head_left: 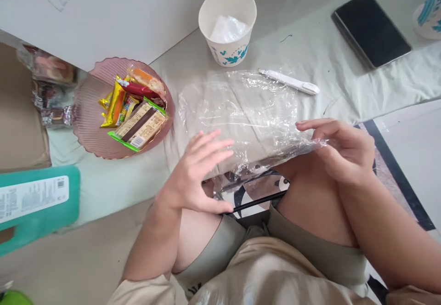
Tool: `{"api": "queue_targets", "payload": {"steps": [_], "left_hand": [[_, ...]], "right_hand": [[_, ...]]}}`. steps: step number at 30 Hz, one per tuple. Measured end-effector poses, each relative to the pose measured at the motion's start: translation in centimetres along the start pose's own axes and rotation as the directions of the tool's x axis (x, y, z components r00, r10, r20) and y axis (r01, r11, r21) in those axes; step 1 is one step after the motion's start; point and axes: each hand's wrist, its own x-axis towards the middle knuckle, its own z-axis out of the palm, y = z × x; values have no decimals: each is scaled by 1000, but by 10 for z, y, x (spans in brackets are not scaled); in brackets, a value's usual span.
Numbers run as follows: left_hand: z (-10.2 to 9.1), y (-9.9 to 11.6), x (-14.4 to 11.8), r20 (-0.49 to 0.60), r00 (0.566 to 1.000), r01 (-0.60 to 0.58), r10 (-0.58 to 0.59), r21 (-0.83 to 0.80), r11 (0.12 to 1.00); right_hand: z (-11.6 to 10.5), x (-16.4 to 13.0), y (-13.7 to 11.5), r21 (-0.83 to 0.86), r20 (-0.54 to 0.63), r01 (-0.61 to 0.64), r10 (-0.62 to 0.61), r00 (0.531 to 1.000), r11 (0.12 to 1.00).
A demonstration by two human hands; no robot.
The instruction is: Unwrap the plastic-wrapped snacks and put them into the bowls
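R hand (346, 151) is pinching clear plastic (241, 116), L hand (195, 174) is hovering open nearby, prob. spreading it, next needing L grip.

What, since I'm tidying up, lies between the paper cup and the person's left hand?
Crumpled clear plastic film lies between the paper cup and the left hand, as the head view shows.
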Motion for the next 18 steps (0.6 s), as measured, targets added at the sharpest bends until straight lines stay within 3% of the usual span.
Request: {"api": "queue_targets", "payload": {"steps": [2,4,7,10,12,14,18], "left_hand": [[11,3,-2,70,997,1,-10,125,992],[20,0,-2,15,999,37,-39,153,988],[23,-9,-1,-162,982,92,-98,-46,995],[15,-15,1,-242,933,185,-264,-306,934],[12,-17,3,-243,886,252,-396,-464,849],[11,-19,6,-236,810,289,-537,-636,715],[11,-23,14,-171,643,190,-746,-909,372]], "right_hand": [[1,2,1,44,-8,-1,1,1000,999],[1,3,3,76,9,23,-23,1000,997],[0,1,10,47,100,68,-73,992,997],[-2,-3,18,-26,223,74,-67,972,997],[-4,-5,21,-58,231,75,-60,971,995],[-6,-6,22,-78,197,93,-76,978,993],[-7,-4,24,-93,177,150,-132,975,984]]}}
